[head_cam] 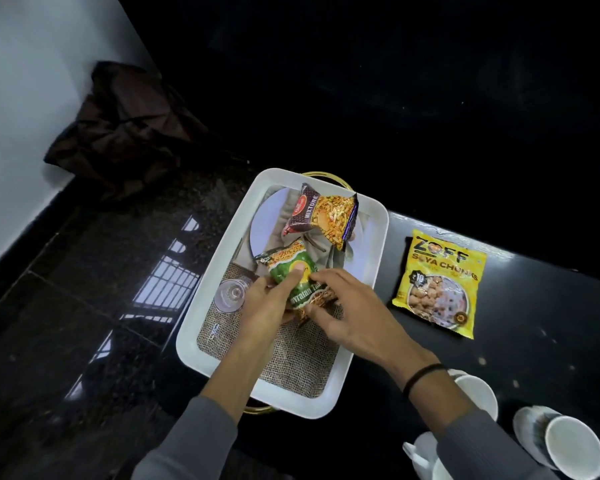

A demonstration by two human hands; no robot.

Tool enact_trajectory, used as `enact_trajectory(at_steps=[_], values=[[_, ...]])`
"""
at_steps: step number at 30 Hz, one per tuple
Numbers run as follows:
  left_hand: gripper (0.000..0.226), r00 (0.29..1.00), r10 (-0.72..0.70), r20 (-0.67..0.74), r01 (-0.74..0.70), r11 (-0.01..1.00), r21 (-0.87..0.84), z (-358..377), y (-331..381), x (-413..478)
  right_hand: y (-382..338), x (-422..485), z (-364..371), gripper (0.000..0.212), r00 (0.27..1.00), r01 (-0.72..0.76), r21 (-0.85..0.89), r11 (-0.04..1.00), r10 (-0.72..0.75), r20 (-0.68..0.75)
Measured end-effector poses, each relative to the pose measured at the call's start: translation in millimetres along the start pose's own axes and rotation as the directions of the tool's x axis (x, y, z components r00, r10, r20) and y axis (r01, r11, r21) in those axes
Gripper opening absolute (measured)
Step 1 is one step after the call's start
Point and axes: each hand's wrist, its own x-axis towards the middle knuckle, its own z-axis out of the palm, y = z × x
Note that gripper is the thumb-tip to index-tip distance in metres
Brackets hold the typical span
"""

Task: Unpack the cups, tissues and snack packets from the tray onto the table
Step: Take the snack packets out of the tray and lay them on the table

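A white rectangular tray (pixel 219 244) lined with a burlap mat sits at the table's left end. Inside it lie a green snack packet (pixel 291 268), a maroon and yellow mixture packet (pixel 321 216), a beige cloth napkin (pixel 317 249) over a white plate (pixel 269 220) and a clear glass (pixel 230 295) on its side. My left hand (pixel 269 301) grips the green packet's left side with the thumb on top. My right hand (pixel 347 306) pinches its lower right edge. A yellow soya chunks packet (pixel 439 282) lies on the black table right of the tray.
White cups (pixel 575 448) and a saucer stand on the table at the lower right, beside my right forearm. A dark brown cloth bag (pixel 125 129) leans against the white wall at the upper left. Glossy dark floor tiles lie left of the tray.
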Motion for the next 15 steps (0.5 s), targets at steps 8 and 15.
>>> enact_trajectory(at_steps=[8,15], values=[[0.035,0.984,0.105,0.146,-0.095,0.993,-0.075,-9,3,-13,2,-13,-4,0.050,0.985,-0.112,0.408,0.906,0.156,-0.078],[0.040,0.888,0.179,0.424,-0.194,0.981,-0.009,-13,22,-25,10,-21,-20,0.061,0.991,-0.078,0.598,0.798,0.128,-0.041]])
